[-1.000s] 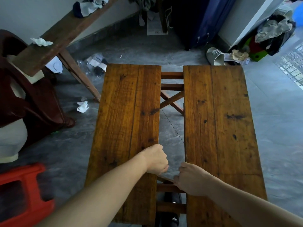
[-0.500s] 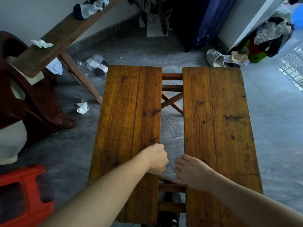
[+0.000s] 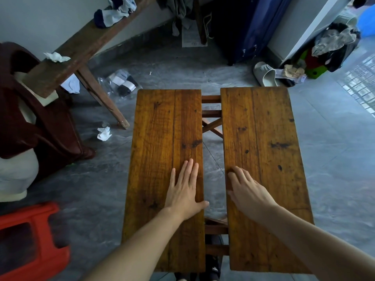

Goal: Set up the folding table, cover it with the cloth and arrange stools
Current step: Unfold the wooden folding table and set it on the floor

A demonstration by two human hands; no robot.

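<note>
Folding table (image 3: 261, 151) stands on the grey floor (image 3: 334, 159), its two wooden halves level with a gap between them. Left hand (image 3: 185, 191) lies flat, fingers spread, on the left half; right hand (image 3: 246, 189) rests open on the right half, gripping nothing. Red stool (image 3: 30, 240) sits nearby on the left.

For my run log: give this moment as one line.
stage: unfolding table | left hand: flat on left panel | right hand: on right panel | gap open | cloth: absent
</note>
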